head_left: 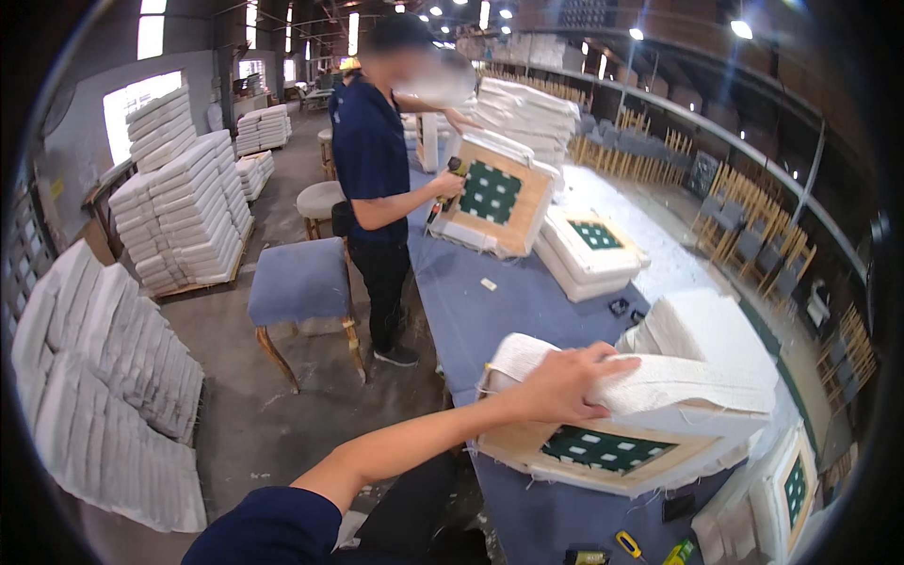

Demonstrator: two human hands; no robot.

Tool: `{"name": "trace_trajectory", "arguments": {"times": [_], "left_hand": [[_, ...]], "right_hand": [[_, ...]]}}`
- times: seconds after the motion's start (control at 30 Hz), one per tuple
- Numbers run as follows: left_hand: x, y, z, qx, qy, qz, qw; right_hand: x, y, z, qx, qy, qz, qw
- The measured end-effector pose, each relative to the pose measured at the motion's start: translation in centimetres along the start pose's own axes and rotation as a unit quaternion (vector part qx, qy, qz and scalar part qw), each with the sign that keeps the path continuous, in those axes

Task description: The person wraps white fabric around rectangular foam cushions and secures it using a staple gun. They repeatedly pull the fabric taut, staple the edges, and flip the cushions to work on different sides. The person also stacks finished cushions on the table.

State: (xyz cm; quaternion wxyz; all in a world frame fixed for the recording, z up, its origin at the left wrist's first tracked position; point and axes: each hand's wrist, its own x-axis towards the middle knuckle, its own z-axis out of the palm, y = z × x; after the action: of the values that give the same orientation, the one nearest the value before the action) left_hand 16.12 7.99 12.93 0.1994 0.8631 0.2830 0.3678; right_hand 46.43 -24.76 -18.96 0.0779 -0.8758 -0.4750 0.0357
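Workshop space surrounds us, a long hall with a blue-covered worktop [490, 301] running away from us, and we take the seat frame [603, 450] at its near end as our landmark. That frame lies flat with its underside up, showing pale wood around green webbing, and its long side runs roughly left to right across the worktop. On top of it rests a folded white padding piece [659, 377], long axis also left to right, its rolled end pointing toward our left hand [565, 381]. That hand lies palm down with fingers spread over the padding, pressing rather than clasping, seemingly to keep the soft layer flat and lined up on the frame; its grip is loose and closed on nothing. Our right hand is out of view, so its grip goes unreported. Just nearer than the frame, at the worktop's edge, lie small yellow-handled tools [629, 543], and to the frame's right another upholstered seat [786, 490] stands on edge. Left of the frame, on the concrete floor, leaning white cushions [104, 386] sit stacked, and a blue-topped stool [299, 282] stands a little farther on. Beyond the frame a second seat [589, 247] lies webbing-up, and past it a person in a dark shirt [372, 160] tilts a third frame [494, 198] upright, presumably to reach its edge with a handheld tool. Farthest off, wooden chairs [744, 226] line the wall.
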Motion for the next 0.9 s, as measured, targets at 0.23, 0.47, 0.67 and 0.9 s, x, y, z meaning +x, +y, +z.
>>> {"name": "trace_trajectory", "arguments": {"times": [0.23,0.47,0.67,0.9], "left_hand": [[-0.1,2.2,0.5,-0.017,0.022,-0.049,0.998],[-1.1,5.3,0.4,-0.023,0.021,-0.096,0.995],[-0.8,3.8,0.9,-0.030,0.102,-0.109,0.988],[1.1,18.4,-2.7,-0.422,0.217,0.089,0.876]], "right_hand": [[4.5,3.4,-2.2,0.048,-0.074,-0.047,0.995],[19.2,-9.4,-28.4,0.206,0.430,-0.091,0.874],[23.3,-11.8,-32.8,0.230,0.484,-0.171,0.827],[28.4,-14.3,-33.1,0.189,0.414,-0.239,0.858]]}}
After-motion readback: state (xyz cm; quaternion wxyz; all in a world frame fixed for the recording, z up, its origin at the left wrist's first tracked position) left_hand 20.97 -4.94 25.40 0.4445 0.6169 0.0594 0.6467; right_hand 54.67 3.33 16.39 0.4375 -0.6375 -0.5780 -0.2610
